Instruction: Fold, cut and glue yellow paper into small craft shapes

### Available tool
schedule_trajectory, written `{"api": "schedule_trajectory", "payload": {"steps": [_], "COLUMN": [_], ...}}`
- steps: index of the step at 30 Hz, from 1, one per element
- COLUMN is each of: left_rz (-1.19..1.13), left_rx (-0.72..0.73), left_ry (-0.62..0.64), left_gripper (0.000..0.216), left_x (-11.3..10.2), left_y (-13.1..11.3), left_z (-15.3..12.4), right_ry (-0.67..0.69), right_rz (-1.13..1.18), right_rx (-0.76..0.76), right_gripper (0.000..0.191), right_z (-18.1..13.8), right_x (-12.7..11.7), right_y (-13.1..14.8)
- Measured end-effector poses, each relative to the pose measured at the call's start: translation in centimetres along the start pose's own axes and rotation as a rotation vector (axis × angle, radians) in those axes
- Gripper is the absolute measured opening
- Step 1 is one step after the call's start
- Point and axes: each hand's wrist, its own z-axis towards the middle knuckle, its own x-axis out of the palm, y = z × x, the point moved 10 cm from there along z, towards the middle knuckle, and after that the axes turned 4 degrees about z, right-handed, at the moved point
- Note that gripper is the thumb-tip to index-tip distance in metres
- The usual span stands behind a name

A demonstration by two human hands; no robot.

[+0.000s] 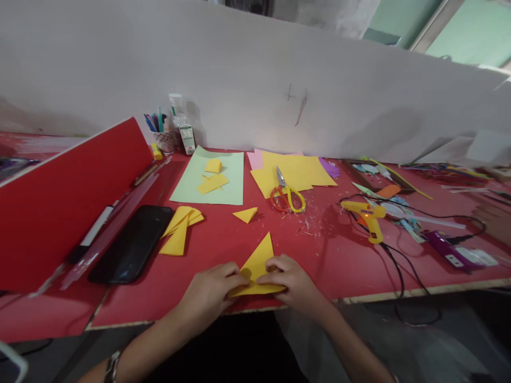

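Observation:
A triangular piece of yellow paper [260, 258] lies at the table's front edge, its lower edge folded up. My left hand [217, 287] pinches its lower left side, fingers bent over the fold. On the right, my right hand [289, 279] grips the same paper, with thumb and fingers pressed close to the fold. A small folded yellow triangle [246, 214] sits just beyond. Folded yellow paper strips [181, 229] lie in a pile to the left. Scissors [287, 194] with one red and one yellow handle rest partly on yellow sheets [295, 169] farther back.
A black phone [131, 244] and a red board [75, 197] are at the left. A pale green sheet [235, 186] bears yellow pieces. Rightward lie a yellow glue gun [365, 213], its cable, and a purple power strip [451, 252]. Another person's hand [495, 221] is at the far right.

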Motion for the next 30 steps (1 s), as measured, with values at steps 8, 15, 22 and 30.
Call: {"api": "schedule_trajectory", "payload": {"steps": [8, 15, 22, 30], "left_rz": [0.046, 0.167, 0.248, 0.469], "left_rx": [-0.168, -0.241, -0.243, 0.539], "left_ry": [-0.062, -0.011, -0.079, -0.144], "left_gripper": [0.019, 0.025, 0.036, 0.03], "left_x": [-0.1, -0.4, -1.0, -1.0], "left_y": [1.4, 1.7, 2.4, -3.2], "left_z": [0.1, 0.3, 0.0, -0.4], "right_ry": [-0.112, -0.11, -0.096, -0.08], "right_rz": [0.117, 0.068, -0.022, -0.074], "right_rx": [0.151, 0.291, 0.313, 0.27], "right_gripper": [0.019, 0.013, 0.015, 0.009], "right_z": [0.8, 0.7, 0.7, 0.9], "right_x": [-0.9, -0.8, -0.4, -0.1], "right_y": [-1.1, -2.0, -2.2, -1.9]}}
